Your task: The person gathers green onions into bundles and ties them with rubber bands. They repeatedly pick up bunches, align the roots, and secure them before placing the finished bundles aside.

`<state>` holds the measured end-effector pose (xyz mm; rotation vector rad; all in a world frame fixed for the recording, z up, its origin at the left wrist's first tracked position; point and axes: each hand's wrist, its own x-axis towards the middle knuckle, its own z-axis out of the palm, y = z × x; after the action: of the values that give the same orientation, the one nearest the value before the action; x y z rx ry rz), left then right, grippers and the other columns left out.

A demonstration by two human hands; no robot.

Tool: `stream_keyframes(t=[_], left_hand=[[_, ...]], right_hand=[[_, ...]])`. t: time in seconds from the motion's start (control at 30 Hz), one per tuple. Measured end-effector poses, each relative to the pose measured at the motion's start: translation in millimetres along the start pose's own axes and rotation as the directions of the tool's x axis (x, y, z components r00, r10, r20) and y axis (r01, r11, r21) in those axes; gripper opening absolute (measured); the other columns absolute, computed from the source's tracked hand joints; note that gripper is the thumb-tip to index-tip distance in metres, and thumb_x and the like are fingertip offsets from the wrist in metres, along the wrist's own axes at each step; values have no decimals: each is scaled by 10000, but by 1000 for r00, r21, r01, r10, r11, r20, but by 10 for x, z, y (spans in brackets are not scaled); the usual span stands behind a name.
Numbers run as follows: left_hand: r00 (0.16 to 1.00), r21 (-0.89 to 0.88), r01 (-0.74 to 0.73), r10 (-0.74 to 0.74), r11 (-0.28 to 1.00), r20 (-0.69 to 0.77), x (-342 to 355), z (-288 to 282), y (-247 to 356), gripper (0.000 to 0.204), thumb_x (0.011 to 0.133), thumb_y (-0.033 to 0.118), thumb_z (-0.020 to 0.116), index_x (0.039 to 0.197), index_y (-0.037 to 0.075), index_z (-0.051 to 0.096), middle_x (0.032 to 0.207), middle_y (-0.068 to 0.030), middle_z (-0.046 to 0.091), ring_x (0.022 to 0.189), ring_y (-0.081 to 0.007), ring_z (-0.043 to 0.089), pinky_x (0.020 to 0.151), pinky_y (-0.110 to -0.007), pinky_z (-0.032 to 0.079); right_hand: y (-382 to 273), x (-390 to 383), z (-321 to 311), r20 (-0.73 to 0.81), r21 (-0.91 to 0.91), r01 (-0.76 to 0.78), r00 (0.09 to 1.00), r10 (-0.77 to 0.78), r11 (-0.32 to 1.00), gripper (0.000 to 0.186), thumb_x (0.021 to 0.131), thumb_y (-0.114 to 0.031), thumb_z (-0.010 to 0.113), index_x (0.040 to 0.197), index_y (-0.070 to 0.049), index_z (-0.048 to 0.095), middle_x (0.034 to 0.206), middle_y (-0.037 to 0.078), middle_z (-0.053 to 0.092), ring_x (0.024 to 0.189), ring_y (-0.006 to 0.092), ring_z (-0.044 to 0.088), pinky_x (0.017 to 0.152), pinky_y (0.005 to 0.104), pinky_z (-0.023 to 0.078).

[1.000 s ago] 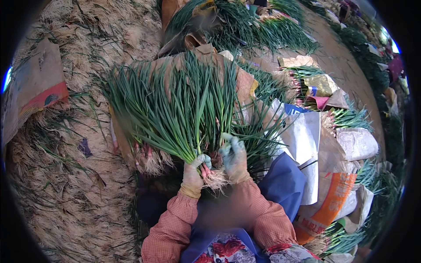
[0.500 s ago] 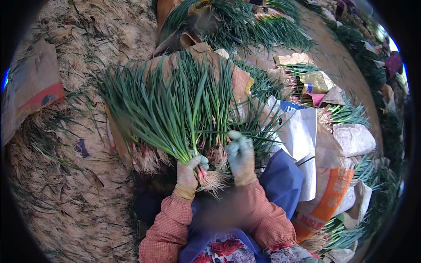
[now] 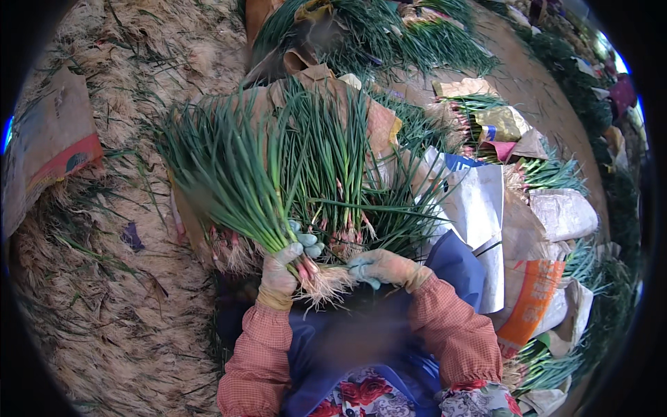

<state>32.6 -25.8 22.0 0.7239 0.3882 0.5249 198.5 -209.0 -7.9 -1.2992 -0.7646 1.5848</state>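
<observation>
My left hand [image 3: 286,263], in a pale glove with bluish fingers, is closed round a bunch of scallions [image 3: 258,208] just above the pinkish bulbs. The green leaves fan up and to the left. Pale stringy roots [image 3: 326,283] stick out to the right below that grip. At the tips of these roots is my gloved right hand [image 3: 381,268], its fingers bent and closed on the root ends. Beyond both hands more loose scallions [image 3: 340,149] lie side by side on brown sacking, bulbs toward me. A few leaves cross them sideways.
Root trimmings [image 3: 125,292] cover the ground at left, where a sack piece [image 3: 52,139] lies. A large scallion heap [image 3: 375,35] is at the back. On the right are wrapped bundles [image 3: 479,115], a white sheet [image 3: 483,208] and a sack with an orange band [image 3: 533,299].
My right hand has come down and toward the left, from above the loose scallions to the root ends. The left hand has shifted slightly left with the bunch.
</observation>
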Motion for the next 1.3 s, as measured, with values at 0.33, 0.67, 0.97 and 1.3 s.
stream_keyframes(t=[0.33,0.67,0.97,1.3], left_hand=[[998,-116,-16,23,993,62,185,-1,324,423,837,88,665,1221,82,487,783,-70,645,625,-177,601,557,-342,527],[971,136,214,-195,967,-138,133,51,17,144,845,19,602,974,31,537,973,-177,662,649,-216,654,526,-330,552],[977,203,190,-164,961,-136,52,-113,-86,230,800,106,583,949,-66,620,745,-173,648,540,-221,611,518,-356,560],[983,154,170,-157,973,-93,-91,-86,-376,240,822,84,572,1049,17,532,835,-91,611,597,-170,575,493,-313,519]], right_hand=[[-279,274,1,-598,-598,-402,800,-52,694,512,880,-507,544,1077,-41,627,853,145,691,856,314,666,767,418,506],[-159,460,284,-311,-941,-69,556,-771,330,165,791,-267,679,793,-116,612,587,83,606,538,286,619,536,394,508],[-138,295,-122,-447,-882,-375,858,-254,287,359,882,-272,573,1173,-61,579,717,133,673,653,305,677,534,414,503],[-238,754,576,-534,574,442,840,-95,690,207,912,-196,609,961,3,583,641,20,533,509,96,480,439,224,404]])
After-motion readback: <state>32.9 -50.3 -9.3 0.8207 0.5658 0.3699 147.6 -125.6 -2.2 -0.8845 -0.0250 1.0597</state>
